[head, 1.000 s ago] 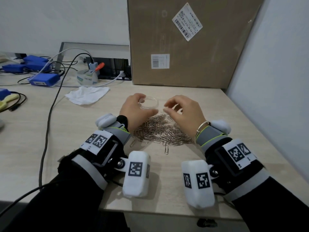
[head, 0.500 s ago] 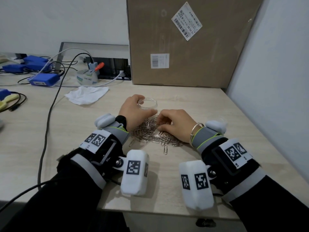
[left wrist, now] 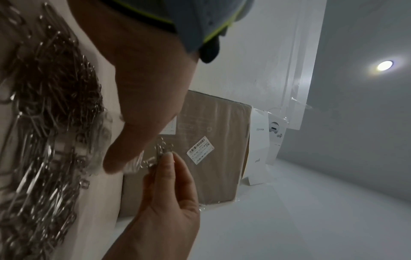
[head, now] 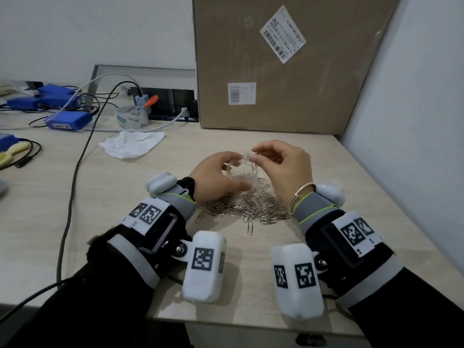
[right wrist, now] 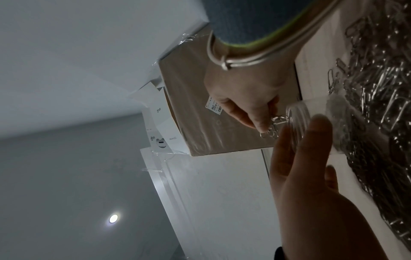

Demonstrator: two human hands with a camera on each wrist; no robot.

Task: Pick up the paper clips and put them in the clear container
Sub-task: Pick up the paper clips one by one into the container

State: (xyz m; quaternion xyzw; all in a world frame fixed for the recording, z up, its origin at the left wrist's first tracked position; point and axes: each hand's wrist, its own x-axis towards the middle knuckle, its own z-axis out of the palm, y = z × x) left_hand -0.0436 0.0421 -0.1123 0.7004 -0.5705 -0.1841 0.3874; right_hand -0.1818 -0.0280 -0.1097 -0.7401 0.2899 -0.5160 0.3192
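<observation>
My left hand [head: 238, 172] grips the small clear container [head: 237, 175], held off the table and tilted toward the right hand. My right hand [head: 253, 156] pinches a few silver paper clips [head: 253, 164] at the container's mouth. The pile of paper clips [head: 253, 208] lies on the table just below both hands. In the left wrist view the right hand's fingertips [left wrist: 169, 158] hold the clips [left wrist: 163, 146] beside the container [left wrist: 133, 163]. The right wrist view shows the pinched clips [right wrist: 272, 127] touching the rim of the container [right wrist: 320, 123], with the left hand's fingers [right wrist: 315, 140] wrapped round it.
A large cardboard box [head: 288, 71] stands at the back, and a wall [head: 414, 121] closes the right side. A crumpled white tissue [head: 133, 144], a tape roll [head: 131, 116], blue devices [head: 67, 120] and cables [head: 75, 172] lie to the left.
The right hand dipped into the pile, then rose with a few clips to the container's mouth. The left hand lifted and tilted the container toward it.
</observation>
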